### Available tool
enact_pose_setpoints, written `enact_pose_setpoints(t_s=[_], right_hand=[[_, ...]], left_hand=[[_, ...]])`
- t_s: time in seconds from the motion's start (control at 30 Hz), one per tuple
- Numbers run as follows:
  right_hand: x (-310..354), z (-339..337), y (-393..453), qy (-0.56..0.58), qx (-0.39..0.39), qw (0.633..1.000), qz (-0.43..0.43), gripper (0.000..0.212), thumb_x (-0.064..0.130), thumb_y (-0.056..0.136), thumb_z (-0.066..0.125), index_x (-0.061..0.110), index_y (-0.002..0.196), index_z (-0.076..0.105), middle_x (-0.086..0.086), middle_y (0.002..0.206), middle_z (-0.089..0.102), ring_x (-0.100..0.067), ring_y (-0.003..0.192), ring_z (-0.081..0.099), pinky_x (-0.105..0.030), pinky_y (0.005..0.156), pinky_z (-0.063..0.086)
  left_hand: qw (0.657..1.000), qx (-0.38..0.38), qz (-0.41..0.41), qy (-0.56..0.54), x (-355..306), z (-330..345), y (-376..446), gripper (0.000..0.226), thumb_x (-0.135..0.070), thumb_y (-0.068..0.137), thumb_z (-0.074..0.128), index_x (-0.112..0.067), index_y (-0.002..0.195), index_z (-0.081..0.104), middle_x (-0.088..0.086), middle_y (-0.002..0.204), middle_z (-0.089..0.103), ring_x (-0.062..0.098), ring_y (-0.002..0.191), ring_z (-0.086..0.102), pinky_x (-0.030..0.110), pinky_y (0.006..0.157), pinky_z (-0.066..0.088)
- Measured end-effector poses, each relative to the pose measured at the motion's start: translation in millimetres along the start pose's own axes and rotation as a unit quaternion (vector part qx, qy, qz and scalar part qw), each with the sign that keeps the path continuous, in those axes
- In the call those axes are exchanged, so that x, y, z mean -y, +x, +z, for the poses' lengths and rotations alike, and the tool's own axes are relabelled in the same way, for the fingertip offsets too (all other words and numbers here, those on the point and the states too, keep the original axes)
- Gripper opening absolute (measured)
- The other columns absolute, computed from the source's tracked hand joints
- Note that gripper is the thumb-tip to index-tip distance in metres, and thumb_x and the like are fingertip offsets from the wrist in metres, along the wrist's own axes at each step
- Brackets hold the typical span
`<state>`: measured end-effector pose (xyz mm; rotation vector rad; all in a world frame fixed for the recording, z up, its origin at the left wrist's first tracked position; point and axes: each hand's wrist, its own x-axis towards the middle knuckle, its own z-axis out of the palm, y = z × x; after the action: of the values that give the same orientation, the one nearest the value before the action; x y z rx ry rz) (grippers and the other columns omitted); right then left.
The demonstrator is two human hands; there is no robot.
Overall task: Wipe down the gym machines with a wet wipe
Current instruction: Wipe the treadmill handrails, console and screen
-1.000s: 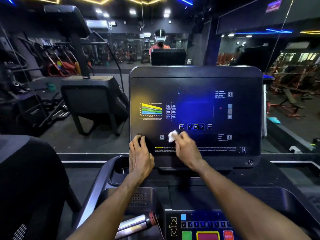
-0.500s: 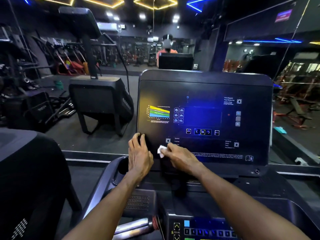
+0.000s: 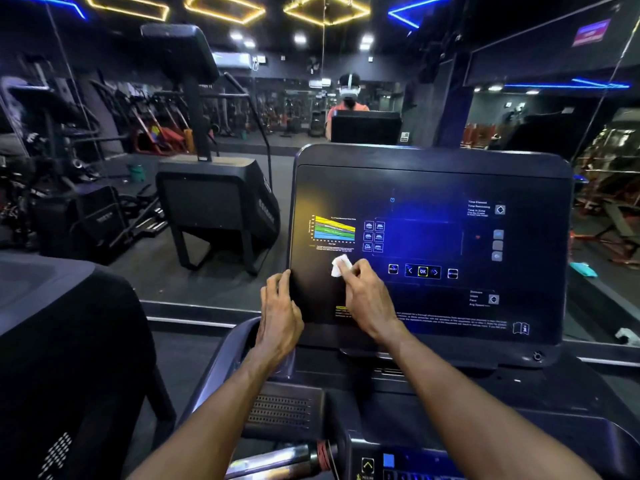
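- The right hand (image 3: pixel 367 299) pinches a small white wet wipe (image 3: pixel 340 265) between thumb and fingers. That is the grip. The wipe sticks out past the fingertips, up and to the left.
- The wipe is pressed on the dark treadmill screen (image 3: pixel 429 244). It sits in the lower left part, just under the little colored chart (image 3: pixel 333 231).
- The left hand (image 3: pixel 278 317) holds no wipe. Its fingers curl over the left edge of the screen, near the bottom corner, and seem to hold it steady.
- The two hands are near each other, and the right hand is the one on the glass.
- Most of the screen lies to the right of the wipe. The screen is wide, so its long side runs left to right.
- I think the next wipe should slide to the right, toward the OK button (image 3: pixel 422 271).
- Pushing hard there could press a button by mistake.
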<state>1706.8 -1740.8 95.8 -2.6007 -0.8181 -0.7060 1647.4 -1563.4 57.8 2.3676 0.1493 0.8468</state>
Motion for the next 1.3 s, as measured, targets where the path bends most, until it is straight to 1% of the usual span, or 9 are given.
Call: enact_pose_setpoints(t_s=[0.13,0.2,0.4,0.53,0.73,0.9,1.07,1.2,1.3], right_hand=[[32,10,-17,-0.019,0.137,0.98,-0.143,0.043,0.042,0.106,0.031,0.013,0.132,0.049,-0.009,0.109,0.048,-0.029,0.093,0.052,-0.043,0.066,0.047],[37,5,-15,-0.059,0.175,0.956,-0.229,0.033,0.032,0.107,0.034,0.011,0.127,0.049,-0.009,0.11,0.046,-0.028,0.096,0.05,-0.046,0.067,0.043],[36,-4,18,-0.038,0.088,0.993,-0.065,0.039,0.008,0.093,0.054,0.018,0.13,0.05,-0.01,0.107,0.048,-0.03,0.091,0.055,-0.046,0.072,0.053],[62,5,-10,-0.075,0.218,0.943,-0.241,0.022,0.023,0.103,0.044,0.013,0.119,0.054,-0.014,0.114,0.053,-0.036,0.1,0.055,-0.044,0.073,0.041],[42,7,24,-0.025,0.067,0.995,-0.069,0.047,0.003,0.091,0.052,0.015,0.137,0.048,-0.011,0.108,0.047,-0.033,0.092,0.055,-0.046,0.065,0.055],[54,11,10,-0.091,0.202,0.923,-0.315,0.028,0.022,0.104,0.043,0.007,0.126,0.052,-0.013,0.112,0.048,-0.031,0.101,0.052,-0.041,0.058,0.042],[48,-1,40,-0.045,0.056,0.994,-0.084,0.046,0.003,0.092,0.054,0.012,0.136,0.047,-0.012,0.111,0.046,-0.032,0.093,0.052,-0.042,0.059,0.049],[53,9,27,-0.07,0.132,0.943,-0.297,0.023,0.013,0.094,0.05,0.007,0.116,0.056,-0.011,0.101,0.05,-0.029,0.085,0.053,-0.042,0.048,0.051],[50,-8,51,-0.097,0.114,0.956,-0.252,0.035,0.016,0.096,0.039,0.009,0.128,0.05,-0.012,0.109,0.048,-0.029,0.092,0.052,-0.042,0.056,0.05]], left_hand=[[1.0,0.015,-0.012,-0.013,6,-1,6,0.078,0.02,0.069,0.045,-0.003,0.143,0.042,0.013,0.133,0.042,0.029,0.109,0.043,0.035,0.099,0.04],[0.999,0.026,-0.013,-0.016,12,-2,10,0.078,0.02,0.068,0.046,-0.004,0.142,0.044,0.012,0.131,0.044,0.03,0.108,0.047,0.035,0.097,0.043],[0.998,0.038,-0.01,-0.044,22,-5,16,0.08,0.023,0.065,0.041,-0.008,0.138,0.049,0.007,0.121,0.048,0.027,0.099,0.053,0.045,0.089,0.051],[0.996,0.037,-0.019,-0.076,13,-15,17,0.073,0.022,0.067,0.05,-0.006,0.135,0.053,0.011,0.116,0.051,0.024,0.095,0.054,0.038,0.089,0.049],[0.995,0.036,-0.033,-0.091,16,-18,20,0.074,0.024,0.066,0.038,-0.008,0.131,0.057,0.003,0.109,0.05,0.016,0.086,0.053,0.028,0.085,0.05],[0.991,0.046,-0.068,-0.108,16,-22,24,0.071,0.022,0.069,0.041,-0.023,0.121,0.06,0.004,0.1,0.052,0.012,0.077,0.053,0.011,0.069,0.046],[0.982,0.05,-0.105,-0.147,24,-15,32,0.064,0.023,0.073,0.035,-0.01,0.119,0.065,0.009,0.094,0.057,0.012,0.071,0.052,0.013,0.063,0.042],[0.986,0.056,-0.113,-0.111,17,-22,33,0.051,0.015,0.078,0.047,-0.015,0.116,0.064,0.004,0.1,0.06,0.017,0.085,0.058,0.011,0.073,0.044],[0.987,0.047,-0.103,-0.112,7,-27,35,0.048,0.014,0.078,0.046,-0.012,0.116,0.063,0.006,0.105,0.061,0.015,0.092,0.057,0.011,0.081,0.043]])
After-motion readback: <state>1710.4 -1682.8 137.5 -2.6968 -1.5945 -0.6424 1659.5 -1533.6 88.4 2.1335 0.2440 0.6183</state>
